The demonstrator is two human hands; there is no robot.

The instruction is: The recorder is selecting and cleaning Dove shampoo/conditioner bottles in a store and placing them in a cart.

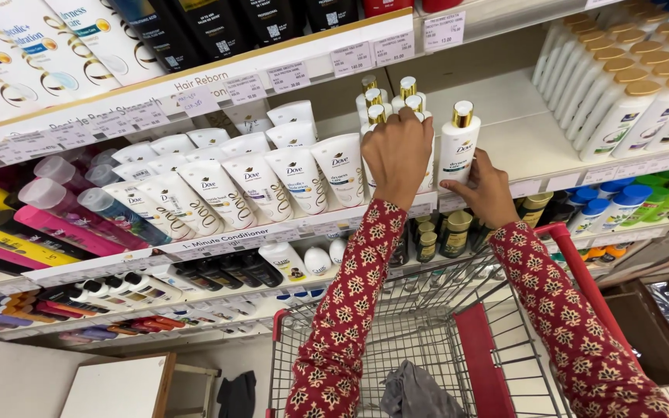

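Two hands (396, 155) (485, 190) on gold-capped white bottles (458, 143), fingers (470, 164) touching.

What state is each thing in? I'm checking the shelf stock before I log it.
left hand: closed on the gold-capped white bottles.
right hand: touching the base of a single white bottle.
single white bottle: upright, capped.
white tubes: standing cap-down, leaning in a row.
cart: holds a grey cloth.

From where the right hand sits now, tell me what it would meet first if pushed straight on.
Probably the white pump bottle with a gold collar: the right hand already touches its base, fingers aimed at it. Behind lies bare shelf, though depth is unclear.
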